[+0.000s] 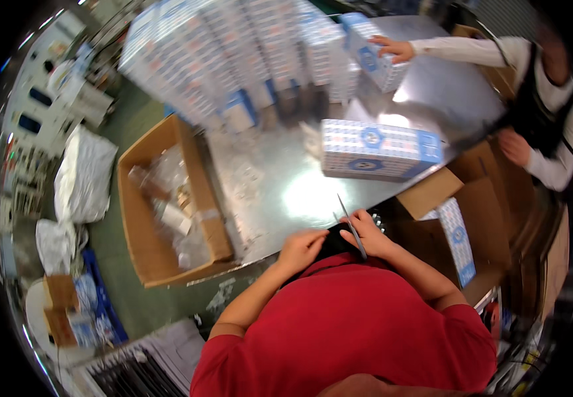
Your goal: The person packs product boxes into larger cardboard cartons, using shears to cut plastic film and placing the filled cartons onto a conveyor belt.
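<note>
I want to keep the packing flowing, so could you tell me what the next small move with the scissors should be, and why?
Probably reach forward to the single blue-and-white box lying on the metal table. The right hand holds open scissors close to the body, the left hand beside it on a dark item, and that box is nearest.

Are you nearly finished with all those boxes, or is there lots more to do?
Done, it seems: many blue-and-white boxes stand stacked at the far side of the metal table. In hand: my right hand holds scissors, my left hand touches something dark at the table edge. Possibly left: one box lies alone mid-table, and a co-worker's hand rests on another.
</note>
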Tool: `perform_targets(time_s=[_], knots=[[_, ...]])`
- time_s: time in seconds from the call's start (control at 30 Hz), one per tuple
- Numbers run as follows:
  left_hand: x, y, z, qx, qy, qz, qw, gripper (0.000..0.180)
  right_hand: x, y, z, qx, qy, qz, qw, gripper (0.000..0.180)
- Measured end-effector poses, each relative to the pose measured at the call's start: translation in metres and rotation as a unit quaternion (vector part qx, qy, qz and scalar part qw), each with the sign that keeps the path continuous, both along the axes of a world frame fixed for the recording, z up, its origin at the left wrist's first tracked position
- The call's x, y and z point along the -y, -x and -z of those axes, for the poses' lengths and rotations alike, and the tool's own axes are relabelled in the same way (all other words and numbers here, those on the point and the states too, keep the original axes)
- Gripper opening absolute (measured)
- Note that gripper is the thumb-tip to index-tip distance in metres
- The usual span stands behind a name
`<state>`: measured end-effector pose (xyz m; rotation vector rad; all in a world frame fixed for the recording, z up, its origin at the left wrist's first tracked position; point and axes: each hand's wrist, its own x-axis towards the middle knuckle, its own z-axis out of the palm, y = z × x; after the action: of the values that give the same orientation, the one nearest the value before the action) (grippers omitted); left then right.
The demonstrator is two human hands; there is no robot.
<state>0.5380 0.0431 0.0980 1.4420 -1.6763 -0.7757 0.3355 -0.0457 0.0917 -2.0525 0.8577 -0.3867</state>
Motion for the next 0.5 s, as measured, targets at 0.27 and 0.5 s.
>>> perform_targets(time_s=[0.27, 0.5], knots=[[0.216, 0.082, -0.074, 0.34, 0.26, 0.097, 0.899, 0.09, -0.067, 0.101, -0.001, 0.254, -0.294, 0.405, 0.828, 0.032], [0.253, 0.07, -0.052, 0.234, 0.007, 0.163, 0.959, 0.096, -0.073, 0.126, -0.013, 0.286, -0.235, 0.416, 0.831, 0.037]])
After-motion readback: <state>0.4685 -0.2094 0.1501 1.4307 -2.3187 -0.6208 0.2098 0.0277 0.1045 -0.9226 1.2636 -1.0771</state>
